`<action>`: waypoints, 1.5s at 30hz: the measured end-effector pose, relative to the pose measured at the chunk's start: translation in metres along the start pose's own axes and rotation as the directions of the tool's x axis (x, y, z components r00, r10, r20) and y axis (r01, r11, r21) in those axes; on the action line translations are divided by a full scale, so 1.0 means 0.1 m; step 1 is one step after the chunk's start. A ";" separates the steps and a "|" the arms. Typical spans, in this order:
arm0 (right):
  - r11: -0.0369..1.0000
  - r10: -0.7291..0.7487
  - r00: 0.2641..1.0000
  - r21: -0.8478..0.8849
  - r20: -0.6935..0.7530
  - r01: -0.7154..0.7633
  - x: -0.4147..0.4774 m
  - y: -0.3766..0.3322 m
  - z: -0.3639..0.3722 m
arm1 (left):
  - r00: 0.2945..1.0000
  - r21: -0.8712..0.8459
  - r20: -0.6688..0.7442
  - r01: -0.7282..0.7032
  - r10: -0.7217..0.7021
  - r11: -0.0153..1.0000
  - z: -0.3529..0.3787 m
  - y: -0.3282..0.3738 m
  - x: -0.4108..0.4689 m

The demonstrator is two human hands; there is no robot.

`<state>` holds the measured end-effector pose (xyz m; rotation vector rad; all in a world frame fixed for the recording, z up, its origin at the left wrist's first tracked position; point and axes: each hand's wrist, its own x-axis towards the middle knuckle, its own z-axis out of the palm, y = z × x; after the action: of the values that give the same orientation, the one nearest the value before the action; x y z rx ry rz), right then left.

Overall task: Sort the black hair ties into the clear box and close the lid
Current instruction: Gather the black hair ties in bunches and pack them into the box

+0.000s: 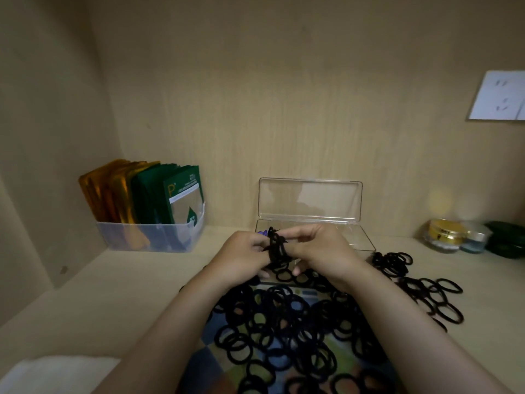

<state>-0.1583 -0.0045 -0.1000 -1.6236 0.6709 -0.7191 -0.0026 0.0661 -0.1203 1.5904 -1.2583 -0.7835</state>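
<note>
Both hands meet over the middle of the pale wooden surface [113, 294]. The left hand [241, 257] and the right hand [321, 251] have their fingers curled, and together they grip one bundle of black elastic hair ties [277, 248] between them; how many ties are in the bundle I cannot count.

Just behind the hands stands one clear rectangular plastic box [360, 240], near the back edge of the surface. Its hinged transparent lid [309, 199] is open and stands upright against the back wall.

Loose ties lie in two groups, each too many to count. One large heap of black ties [284, 322] covers a colourful printed sheet [204, 362] at the front edge, under the forearms. One smaller scatter of black ties [420, 291] lies toward the right edge.

At the back left corner is one translucent plastic bin [150, 237] with orange foil sachets [110, 191] and dark green sachets [170, 191] standing in it. At the back right corner are one gold-lidded glass jar [444, 234], one smaller jar [474, 241] and one dark green object [505, 240]. One white wall socket [497, 95] is on the right wall.
</note>
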 end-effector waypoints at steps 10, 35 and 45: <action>0.951 -0.100 0.986 -0.304 -0.130 0.056 0.02 0.09 0.02 | 0.981 -0.293 0.101 0.189 -0.166 0.937 0.02 -0.09 0.05; 0.983 -0.099 0.995 -0.159 -0.001 0.097 0.02 0.13 0.01 | 0.991 -0.265 0.105 -0.057 0.087 0.962 -0.22 0.01 -0.01; 0.999 0.020 0.998 0.040 0.051 -0.022 0.05 0.19 0.08 | 0.999 0.032 0.050 0.018 -0.019 0.999 -0.50 0.17 -0.17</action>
<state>-0.1499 -0.0059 -0.1190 -1.5902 0.6315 -0.6702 0.0313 0.0951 -0.0872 1.6186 -1.2991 -0.8230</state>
